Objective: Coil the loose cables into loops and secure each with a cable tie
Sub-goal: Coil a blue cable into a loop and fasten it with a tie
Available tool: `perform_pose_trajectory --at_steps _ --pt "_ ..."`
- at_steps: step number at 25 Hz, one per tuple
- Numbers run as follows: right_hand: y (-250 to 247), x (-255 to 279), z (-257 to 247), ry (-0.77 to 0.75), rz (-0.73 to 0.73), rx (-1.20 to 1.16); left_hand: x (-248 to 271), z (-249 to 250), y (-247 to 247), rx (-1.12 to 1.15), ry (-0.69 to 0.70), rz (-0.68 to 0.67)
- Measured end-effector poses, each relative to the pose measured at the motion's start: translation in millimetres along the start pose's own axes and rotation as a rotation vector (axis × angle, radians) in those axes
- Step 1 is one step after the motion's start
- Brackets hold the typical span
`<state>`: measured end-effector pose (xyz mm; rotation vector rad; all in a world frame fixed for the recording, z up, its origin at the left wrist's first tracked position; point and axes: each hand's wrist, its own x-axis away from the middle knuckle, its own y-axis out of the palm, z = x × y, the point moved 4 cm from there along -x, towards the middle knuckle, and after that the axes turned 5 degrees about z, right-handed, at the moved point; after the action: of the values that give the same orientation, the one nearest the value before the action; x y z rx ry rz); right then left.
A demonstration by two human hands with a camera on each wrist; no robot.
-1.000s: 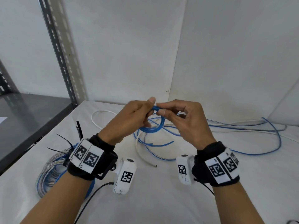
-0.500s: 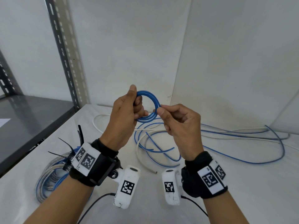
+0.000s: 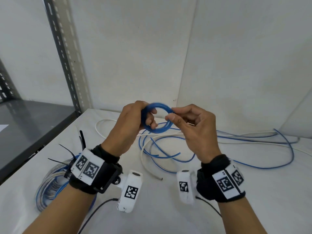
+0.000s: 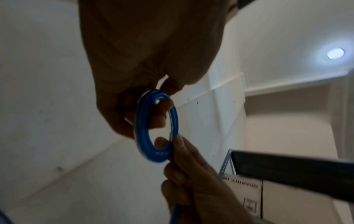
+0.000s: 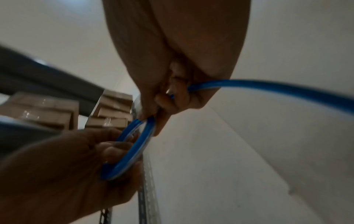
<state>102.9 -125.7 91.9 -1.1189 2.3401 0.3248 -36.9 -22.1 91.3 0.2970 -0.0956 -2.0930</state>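
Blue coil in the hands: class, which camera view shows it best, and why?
Head view: the blue coil appears as a full, nearly round ring between left hand and right hand. Left wrist shows it foreshortened as a narrow oval; right wrist nearly edge-on, blurred.

Dark grey metal shelf (image 3: 25, 119) at frame left, slotted grey steel upright (image 3: 62, 53) beside it; brown cardboard boxes (image 5: 47, 112) stacked mid-left.

Plain white walls (image 3: 135, 48) meet in a corner behind a white tabletop (image 3: 160, 208). On the left stands a grey slotted metal upright (image 3: 62, 53) of a rack, with a dark grey shelf (image 3: 28, 122) at about tabletop height. The left wrist view shows a round ceiling light (image 4: 335, 53) glowing overhead, and brown cardboard boxes (image 5: 113, 109) sit stacked on a rack shelf in the right wrist view.
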Motion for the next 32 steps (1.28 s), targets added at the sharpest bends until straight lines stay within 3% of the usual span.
perform_pose_trajectory --at_steps 3,5,11,14,19,21,23,26,29,32 --pt "1 1 2 -0.041 -0.147 0.206 5 -3 2 -0.337 0.080 -0.078" --pt "6 3 3 -0.053 -0.145 0.225 10 0 5 -0.432 0.195 -0.084" --pt "7 3 -2 -0.088 -0.010 0.049 4 5 -2 -0.049 0.157 0.027" --pt "14 6 4 0.034 0.073 -0.119 4 3 0 0.132 0.110 0.082" --pt "21 10 8 0.078 0.043 -0.115 7 -5 6 0.175 0.111 0.139" --pt "12 5 6 0.049 0.070 -0.090 7 -5 8 0.090 0.125 0.078" --pt "1 0 1 -0.037 0.042 0.015 7 1 5 -0.114 0.236 -0.003" --pt "-7 -2 -5 -0.074 -0.136 0.182 12 14 -1 -0.524 0.455 -0.124" --pt "-7 0 -4 -0.087 -0.265 0.305 11 16 -6 -0.681 0.423 -0.208" --pt "-2 2 1 -0.104 -0.305 0.378 9 16 -11 -0.786 0.411 -0.241"
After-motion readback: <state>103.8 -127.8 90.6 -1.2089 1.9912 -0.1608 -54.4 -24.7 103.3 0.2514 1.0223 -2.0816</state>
